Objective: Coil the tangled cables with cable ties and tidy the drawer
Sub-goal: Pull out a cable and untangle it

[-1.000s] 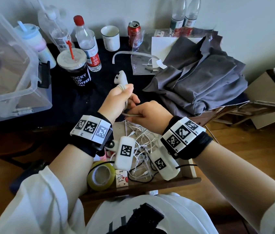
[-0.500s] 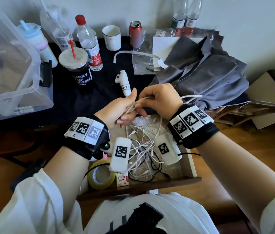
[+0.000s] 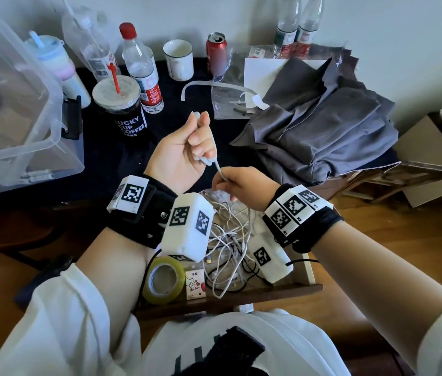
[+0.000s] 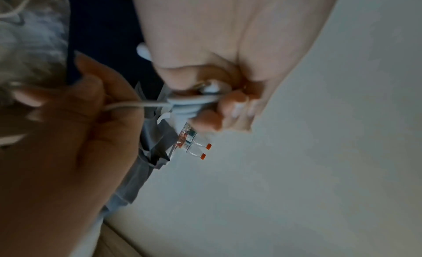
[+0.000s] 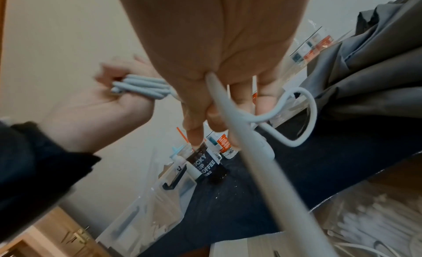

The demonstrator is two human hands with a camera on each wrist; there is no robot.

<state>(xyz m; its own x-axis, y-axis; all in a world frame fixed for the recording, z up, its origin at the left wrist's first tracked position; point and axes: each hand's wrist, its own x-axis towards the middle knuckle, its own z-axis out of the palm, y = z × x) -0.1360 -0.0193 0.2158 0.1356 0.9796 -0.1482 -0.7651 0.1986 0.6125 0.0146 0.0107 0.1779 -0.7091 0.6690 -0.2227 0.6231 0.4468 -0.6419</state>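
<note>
My left hand is raised over the dark tabletop, palm turned up, fingers curled round a small coil of white cable. The coil shows as a few wraps in its grip. A short taut strand runs down to my right hand, which pinches it just over the open drawer. In the right wrist view the cable slides out under my right fingers and the coil sits in the left hand beyond. A tangle of white and black cables fills the drawer.
A yellow tape roll and a small carton lie in the drawer's left part. On the table stand a coffee cup, bottles, a mug, a can, a clear bin, a clear bag and grey cloth.
My left hand has turned palm up and lifted with the coil. My right hand has swung from up beside the left hand down toward the drawer, drawing the strand with it.
</note>
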